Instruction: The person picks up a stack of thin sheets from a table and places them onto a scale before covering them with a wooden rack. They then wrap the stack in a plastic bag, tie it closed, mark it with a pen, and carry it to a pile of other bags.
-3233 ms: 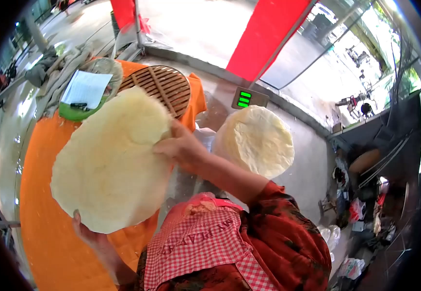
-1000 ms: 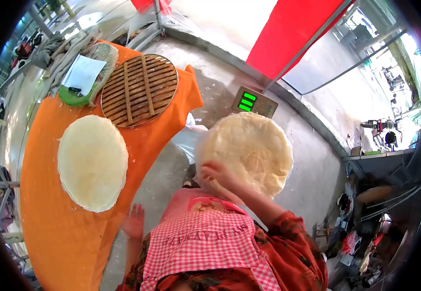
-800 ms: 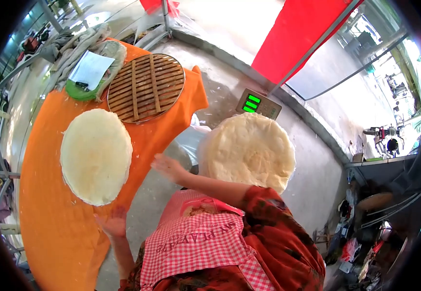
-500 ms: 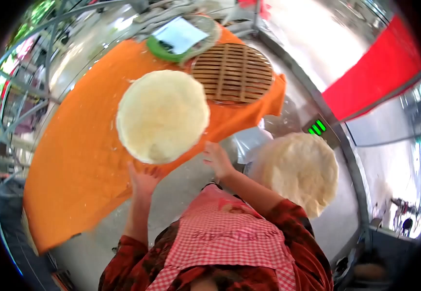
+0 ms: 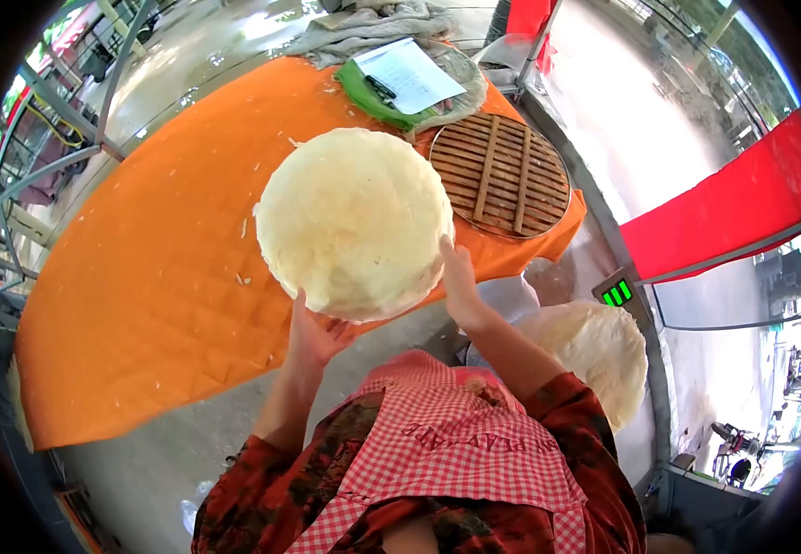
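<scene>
A stack of round, pale flat sheets (image 5: 352,222) rests on the orange cloth (image 5: 142,268) of the table. My left hand (image 5: 316,334) is at the near edge of the stack, thumb up against it and fingers apart. On the right, my right hand (image 5: 459,277) touches the stack's lower right rim, its fingers partly hidden at the edge. Another pile of pale round sheets (image 5: 599,355) lies to the right, below table level, partly behind my right arm.
A round slatted wooden rack (image 5: 500,175) lies right of the stack. Behind it are a green tray (image 5: 364,92), a white paper (image 5: 410,76) and a dark pen. Red fabric (image 5: 723,208) hangs at the right, near a device with green bars (image 5: 616,293).
My right hand has moved up to the right edge of the stack. My left hand is nearer to its near edge. The view has shifted, with the table items now lower and farther right.
</scene>
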`<action>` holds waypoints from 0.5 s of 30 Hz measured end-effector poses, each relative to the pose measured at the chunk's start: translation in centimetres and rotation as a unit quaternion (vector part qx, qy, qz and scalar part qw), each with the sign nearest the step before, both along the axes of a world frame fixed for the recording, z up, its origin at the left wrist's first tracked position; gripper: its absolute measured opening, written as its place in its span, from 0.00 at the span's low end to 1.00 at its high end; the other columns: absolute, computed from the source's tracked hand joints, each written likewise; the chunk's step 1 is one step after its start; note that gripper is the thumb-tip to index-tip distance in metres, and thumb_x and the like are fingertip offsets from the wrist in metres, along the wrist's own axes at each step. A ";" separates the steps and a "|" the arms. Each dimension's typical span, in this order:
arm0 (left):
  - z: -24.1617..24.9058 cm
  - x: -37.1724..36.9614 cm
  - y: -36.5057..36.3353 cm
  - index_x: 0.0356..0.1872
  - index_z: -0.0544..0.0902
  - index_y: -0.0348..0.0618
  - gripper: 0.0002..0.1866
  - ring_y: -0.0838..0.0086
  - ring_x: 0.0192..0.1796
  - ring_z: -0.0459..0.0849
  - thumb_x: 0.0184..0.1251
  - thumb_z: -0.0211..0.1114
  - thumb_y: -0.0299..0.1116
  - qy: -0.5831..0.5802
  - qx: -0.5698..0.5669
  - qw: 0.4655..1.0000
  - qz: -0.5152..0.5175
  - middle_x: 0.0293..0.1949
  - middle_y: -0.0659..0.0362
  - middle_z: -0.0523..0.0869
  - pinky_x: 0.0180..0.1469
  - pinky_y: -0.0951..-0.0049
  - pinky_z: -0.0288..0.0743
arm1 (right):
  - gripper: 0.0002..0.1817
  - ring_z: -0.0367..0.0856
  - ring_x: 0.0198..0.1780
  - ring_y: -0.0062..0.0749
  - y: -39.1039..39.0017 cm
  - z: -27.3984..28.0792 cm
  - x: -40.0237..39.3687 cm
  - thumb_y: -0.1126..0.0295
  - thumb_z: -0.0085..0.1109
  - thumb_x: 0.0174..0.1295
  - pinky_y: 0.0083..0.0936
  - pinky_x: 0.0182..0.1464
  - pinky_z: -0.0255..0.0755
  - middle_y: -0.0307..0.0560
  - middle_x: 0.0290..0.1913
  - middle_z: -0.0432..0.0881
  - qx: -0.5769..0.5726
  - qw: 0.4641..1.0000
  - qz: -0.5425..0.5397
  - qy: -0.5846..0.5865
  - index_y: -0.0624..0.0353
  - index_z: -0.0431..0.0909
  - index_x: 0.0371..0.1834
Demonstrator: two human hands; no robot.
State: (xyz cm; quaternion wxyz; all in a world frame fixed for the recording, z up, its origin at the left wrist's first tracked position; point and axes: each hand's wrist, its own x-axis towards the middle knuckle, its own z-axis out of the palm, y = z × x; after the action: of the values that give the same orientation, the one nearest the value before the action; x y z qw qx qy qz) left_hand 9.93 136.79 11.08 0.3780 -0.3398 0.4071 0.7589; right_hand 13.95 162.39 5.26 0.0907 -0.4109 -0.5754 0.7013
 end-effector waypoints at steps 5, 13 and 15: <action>-6.7 -3.0 -5.6 0.72 0.59 0.46 0.37 0.60 0.68 0.64 0.69 0.55 0.57 0.388 -0.307 0.869 0.014 0.67 0.49 0.63 0.65 0.53 0.63 | 0.35 0.74 0.57 0.37 3.2 -3.1 2.2 0.51 0.55 0.66 0.32 0.59 0.67 0.55 0.55 0.76 0.320 0.944 -0.074 0.014 0.70 0.62 0.66; -14.1 -22.3 -9.1 0.67 0.65 0.38 0.29 0.55 0.70 0.65 0.66 0.57 0.36 0.779 -0.421 0.417 -0.208 0.68 0.45 0.66 0.72 0.55 0.55 | 0.31 0.73 0.57 0.44 1.0 -9.6 -2.4 0.58 0.58 0.65 0.37 0.59 0.68 0.61 0.55 0.74 0.197 0.965 0.012 0.170 0.71 0.62 0.62; -16.5 -23.8 -8.4 0.64 0.71 0.40 0.27 0.54 0.69 0.65 0.61 0.59 0.29 0.738 -0.396 0.495 -0.231 0.66 0.44 0.68 0.72 0.55 0.57 | 0.42 0.64 0.70 0.49 0.3 -1.1 0.2 0.55 0.62 0.62 0.35 0.70 0.57 0.67 0.67 0.65 0.153 0.984 0.040 0.085 0.73 0.54 0.70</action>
State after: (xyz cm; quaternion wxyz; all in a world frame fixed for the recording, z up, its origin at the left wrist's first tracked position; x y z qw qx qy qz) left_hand -13.87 128.37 -5.43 -0.0726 0.3365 0.8594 0.3781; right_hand 14.14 162.73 4.14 0.1730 -0.3073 -0.6822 0.6405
